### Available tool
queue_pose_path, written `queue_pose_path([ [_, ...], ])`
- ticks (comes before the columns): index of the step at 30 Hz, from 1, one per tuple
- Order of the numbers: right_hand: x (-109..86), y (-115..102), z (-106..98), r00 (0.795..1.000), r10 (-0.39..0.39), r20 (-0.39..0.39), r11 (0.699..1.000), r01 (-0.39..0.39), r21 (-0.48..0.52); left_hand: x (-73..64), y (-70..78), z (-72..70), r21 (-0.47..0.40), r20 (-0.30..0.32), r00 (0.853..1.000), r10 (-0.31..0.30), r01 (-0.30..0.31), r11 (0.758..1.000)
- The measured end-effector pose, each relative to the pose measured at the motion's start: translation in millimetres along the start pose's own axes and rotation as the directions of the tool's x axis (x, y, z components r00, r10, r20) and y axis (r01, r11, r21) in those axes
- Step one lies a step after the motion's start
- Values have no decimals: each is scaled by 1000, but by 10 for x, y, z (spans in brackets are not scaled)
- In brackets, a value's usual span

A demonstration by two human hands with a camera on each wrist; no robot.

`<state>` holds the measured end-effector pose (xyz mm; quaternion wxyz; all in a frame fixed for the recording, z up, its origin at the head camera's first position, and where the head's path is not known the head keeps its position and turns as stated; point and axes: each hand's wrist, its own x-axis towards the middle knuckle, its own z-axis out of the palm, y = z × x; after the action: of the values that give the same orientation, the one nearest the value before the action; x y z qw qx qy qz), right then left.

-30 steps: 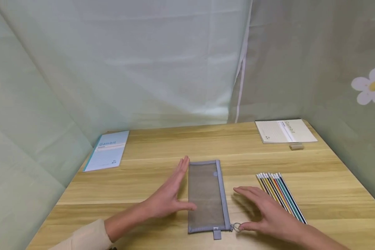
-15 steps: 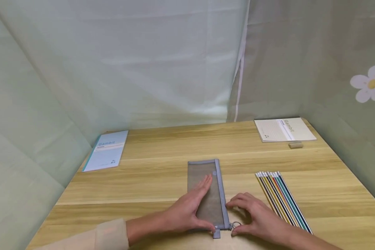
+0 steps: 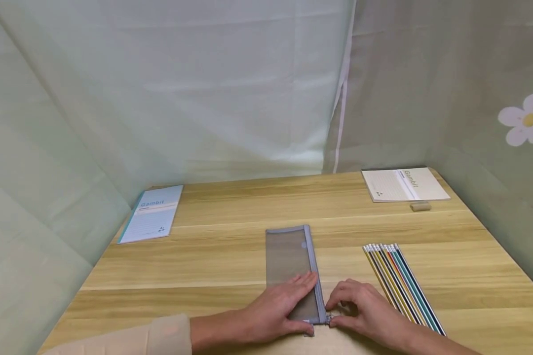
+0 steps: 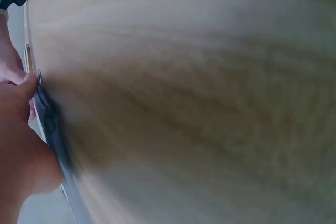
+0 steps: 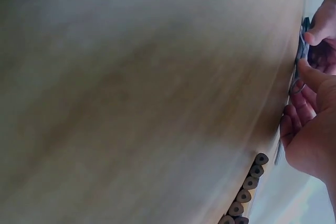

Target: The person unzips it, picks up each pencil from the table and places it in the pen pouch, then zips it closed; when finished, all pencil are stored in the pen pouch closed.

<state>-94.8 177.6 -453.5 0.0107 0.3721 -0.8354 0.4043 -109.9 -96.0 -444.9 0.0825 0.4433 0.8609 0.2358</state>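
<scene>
A grey mesh zip pencil case [image 3: 286, 254] lies flat on the wooden table, its zipper along the right edge. My left hand [image 3: 277, 309] rests on its lower half with extended fingers by the zipper, the thumb at the fabric tab [image 3: 309, 331]. At the lower right corner my right hand [image 3: 367, 309] pinches the zipper pull between thumb and fingers. The pull's metal ring [image 5: 298, 85] shows beside the right thumb in the right wrist view. In the left wrist view the case [image 4: 52, 124] appears edge-on beneath the left hand.
Several striped pencils [image 3: 399, 281] lie side by side to the right, partly behind my right forearm. A blue notebook [image 3: 153, 214] sits at the far left, a cream notebook [image 3: 404, 185] at the far right. A small brown cylinder-like object [image 3: 420, 206] lies before the cream notebook.
My left hand has moved from the case's left edge rightward and down onto its lower half. The right hand has closed in from beside the case and now pinches the zipper pull.
</scene>
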Motion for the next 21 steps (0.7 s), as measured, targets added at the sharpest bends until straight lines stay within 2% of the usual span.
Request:
queue_pose_path([
  [6, 13, -16, 8, 999, 32, 9, 999, -32, 21, 2, 21, 45, 20, 5, 1000, -5, 5, 1000],
  [13, 17, -39, 43, 1000, -11, -19, 1000, 12, 20, -5, 65, 82, 80, -59, 998, -6, 11, 997],
  [21, 42, -114, 76, 999, 15, -33, 993, -11, 115, -13, 90, 110, 102, -124, 992, 2, 11, 995],
])
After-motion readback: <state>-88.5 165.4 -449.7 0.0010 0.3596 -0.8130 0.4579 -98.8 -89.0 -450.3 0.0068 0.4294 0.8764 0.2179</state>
